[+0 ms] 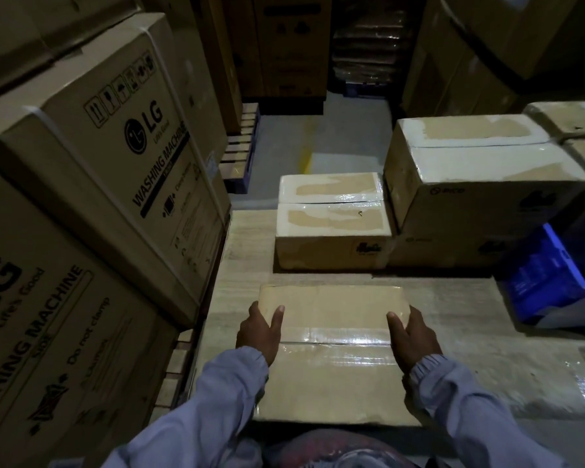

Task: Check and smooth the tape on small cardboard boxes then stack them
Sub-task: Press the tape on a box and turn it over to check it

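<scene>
A small cardboard box (331,366) sits in front of me on a wooden platform (240,251), with a shiny strip of clear tape across its top seam. My left hand (259,332) grips the box's left edge, thumb laid on top. My right hand (411,336) grips the right edge the same way. Beyond it lies another taped box (333,221). To its right, one taped box (480,170) sits stacked on another (439,248).
Tall washing-machine cartons (92,184) wall off the left side. A blue plastic crate (554,278) stands at the right. More cartons (571,123) are at the far right, and dark stacked goods fill the back beyond a strip of grey floor (284,143).
</scene>
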The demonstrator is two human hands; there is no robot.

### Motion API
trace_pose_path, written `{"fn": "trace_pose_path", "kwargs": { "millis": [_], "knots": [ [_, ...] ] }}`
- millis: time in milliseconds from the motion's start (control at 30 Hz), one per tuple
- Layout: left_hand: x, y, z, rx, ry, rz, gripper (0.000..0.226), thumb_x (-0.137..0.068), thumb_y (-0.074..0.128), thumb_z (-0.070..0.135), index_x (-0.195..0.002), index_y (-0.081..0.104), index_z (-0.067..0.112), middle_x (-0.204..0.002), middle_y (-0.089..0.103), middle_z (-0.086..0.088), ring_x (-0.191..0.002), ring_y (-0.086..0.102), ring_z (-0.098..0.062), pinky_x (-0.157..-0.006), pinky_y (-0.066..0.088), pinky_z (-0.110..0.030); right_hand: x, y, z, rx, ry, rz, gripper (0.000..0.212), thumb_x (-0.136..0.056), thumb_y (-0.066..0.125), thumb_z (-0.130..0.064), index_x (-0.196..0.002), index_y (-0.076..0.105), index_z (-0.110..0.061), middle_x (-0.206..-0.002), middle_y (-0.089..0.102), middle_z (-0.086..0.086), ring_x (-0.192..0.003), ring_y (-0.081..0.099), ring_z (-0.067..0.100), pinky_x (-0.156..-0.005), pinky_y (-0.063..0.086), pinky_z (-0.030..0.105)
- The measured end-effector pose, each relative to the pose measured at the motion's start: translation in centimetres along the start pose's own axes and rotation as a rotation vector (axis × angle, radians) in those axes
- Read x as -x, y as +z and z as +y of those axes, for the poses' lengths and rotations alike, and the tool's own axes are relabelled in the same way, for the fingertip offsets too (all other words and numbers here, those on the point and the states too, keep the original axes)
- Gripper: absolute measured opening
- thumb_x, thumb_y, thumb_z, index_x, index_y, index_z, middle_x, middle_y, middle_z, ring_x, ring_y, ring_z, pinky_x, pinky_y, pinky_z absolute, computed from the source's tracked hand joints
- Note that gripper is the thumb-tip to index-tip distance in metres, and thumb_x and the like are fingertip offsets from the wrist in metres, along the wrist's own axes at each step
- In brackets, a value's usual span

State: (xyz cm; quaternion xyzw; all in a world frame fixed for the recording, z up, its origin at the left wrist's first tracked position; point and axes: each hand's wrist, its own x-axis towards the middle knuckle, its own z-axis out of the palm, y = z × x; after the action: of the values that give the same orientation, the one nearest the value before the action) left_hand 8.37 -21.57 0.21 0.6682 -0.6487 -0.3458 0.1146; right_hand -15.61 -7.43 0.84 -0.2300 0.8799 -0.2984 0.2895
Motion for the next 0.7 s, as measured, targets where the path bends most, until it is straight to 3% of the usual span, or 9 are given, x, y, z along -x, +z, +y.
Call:
{"fn": "trace_pose_path", "kwargs": {
  "millis": [233,333,433,500,600,700],
  "knots": [
    [2.5,-2.2,0.3,0.133,0.022,0.043,0.049,-0.092,0.046,0.06,-0.115,0.061,0.02,-0.109,0.068,-0.006,-0.097,0.063,-0.028,-0.085,0.05,-0.031,2.1,-1.7,-0.2,-0.169,0.034,0.007,0.049,-0.089,0.04,-0.063,-0.126,0.044,-0.03,-0.106,0.06,0.005,-0.091,0.06,0.028,-0.087,0.052,0.052],
    [3.0,-4.2,1.7,0.198,0.039,0.071,0.049,-0.096,0.04,0.058,-0.103,0.066,0.017,-0.102,0.067,-0.001,-0.095,0.061,-0.023,-0.082,0.046,-0.029,2.0,-3.3,-1.7,-0.222,0.04,0.017,0.047,-0.095,0.039,-0.057,-0.128,0.045,-0.023,-0.109,0.058,0.007,-0.097,0.058,0.031,-0.087,0.048,0.044],
    [2.6,-5.8,2.5,0.296,0.04,0.065,0.067,-0.092,0.029,0.069,-0.087,0.068,0.015,-0.088,0.07,-0.003,-0.086,0.063,-0.025,-0.083,0.051,-0.036,2.1,-5.0,-3.8,-0.239,-0.01,0.091,0.042,-0.1,0.037,-0.048,-0.118,0.05,-0.012,-0.108,0.057,0.013,-0.095,0.055,0.031,-0.079,0.039,0.034],
    [2.5,-6.7,2.8,0.377,0.029,0.055,0.083,-0.08,0.02,0.084,-0.09,0.069,0.018,-0.086,0.07,-0.006,-0.085,0.065,-0.028,-0.087,0.053,-0.043,2.3,-5.9,-4.9,-0.269,-0.019,0.112,0.045,-0.1,0.032,-0.052,-0.111,0.05,-0.011,-0.099,0.053,0.009,-0.085,0.052,0.027,-0.069,0.035,0.032],
    [2.8,-7.7,3.2,0.42,0.02,0.042,0.083,-0.078,0.019,0.08,-0.103,0.069,0.02,-0.093,0.071,-0.005,-0.088,0.067,-0.025,-0.088,0.053,-0.044,2.7,-6.6,-5.6,-0.311,-0.035,0.128,0.045,-0.099,0.033,-0.054,-0.106,0.048,-0.013,-0.091,0.05,0.005,-0.075,0.049,0.018,-0.057,0.03,0.027],
    [3.5,-7.9,3.1,0.422,0.059,0.028,0.067,-0.079,0.028,0.07,-0.099,0.069,0.02,-0.093,0.071,-0.003,-0.089,0.066,-0.024,-0.088,0.053,-0.044,3.3,-6.7,-5.4,-0.367,-0.078,0.119,0.04,-0.097,0.046,-0.048,-0.115,0.048,-0.013,-0.105,0.052,0.006,-0.091,0.051,0.022,-0.069,0.037,0.03]
  ]
}}
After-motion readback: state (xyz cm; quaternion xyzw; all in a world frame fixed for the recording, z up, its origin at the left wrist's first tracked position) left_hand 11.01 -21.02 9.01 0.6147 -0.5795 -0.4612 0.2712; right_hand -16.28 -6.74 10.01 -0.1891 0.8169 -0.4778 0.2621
